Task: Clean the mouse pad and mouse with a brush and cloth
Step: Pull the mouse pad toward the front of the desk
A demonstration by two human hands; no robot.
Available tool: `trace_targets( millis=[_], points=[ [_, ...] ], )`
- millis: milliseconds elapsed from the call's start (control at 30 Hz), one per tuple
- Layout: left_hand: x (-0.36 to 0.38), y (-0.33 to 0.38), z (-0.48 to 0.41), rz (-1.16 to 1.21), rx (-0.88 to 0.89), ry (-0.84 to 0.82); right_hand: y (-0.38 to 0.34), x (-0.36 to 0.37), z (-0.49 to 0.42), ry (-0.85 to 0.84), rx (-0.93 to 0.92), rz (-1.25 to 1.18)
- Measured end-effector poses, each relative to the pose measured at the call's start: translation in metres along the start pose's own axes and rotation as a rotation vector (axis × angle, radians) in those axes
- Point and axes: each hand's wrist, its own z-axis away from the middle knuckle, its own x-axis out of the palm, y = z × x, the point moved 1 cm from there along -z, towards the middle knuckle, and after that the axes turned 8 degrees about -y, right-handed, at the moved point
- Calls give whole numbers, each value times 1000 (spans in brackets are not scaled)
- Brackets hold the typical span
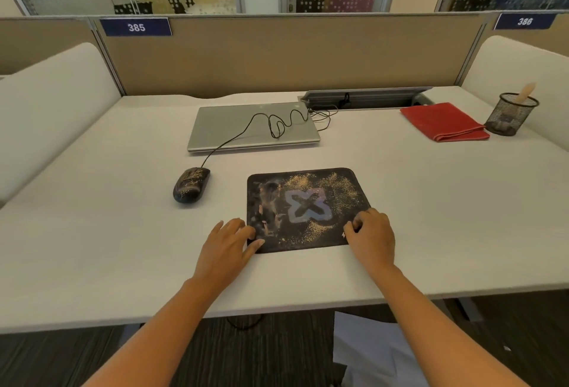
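Observation:
A black mouse pad (304, 195) with a pale X logo lies on the white desk, strewn with sandy dust. My left hand (226, 245) rests at its near left corner, fingers spread, thumb on the pad's edge. My right hand (371, 232) grips the near right corner with curled fingers. A dusty black wired mouse (191, 185) sits to the left of the pad. At the far right lies a folded red cloth (443, 122). Beside it, a pale wooden handle, perhaps the brush (526, 92), sticks out of a mesh cup (511, 114).
A closed silver laptop (234, 131) lies behind the pad with the mouse cable (277, 123) looped over it, running to a cable hatch (363, 98). Beige partitions wall the desk (92, 232) at the back; white side panels flank it. The desk's front edge is near me.

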Motion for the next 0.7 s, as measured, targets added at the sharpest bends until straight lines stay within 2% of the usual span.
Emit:
trace_targets(
  millis=[133, 333, 500, 700],
  points=[
    [1, 0, 8, 61, -29, 56, 3, -3, 4, -34, 4, -60],
    [3, 6, 10, 202, -126, 31, 14, -13, 3, -61, 131, -109],
    [7, 9, 10, 219, -181, 13, 13, -6, 8, -99, 119, -111],
    [6, 14, 2, 203, -218, 75, 14, -6, 4, -88, 108, -121]
  ],
)
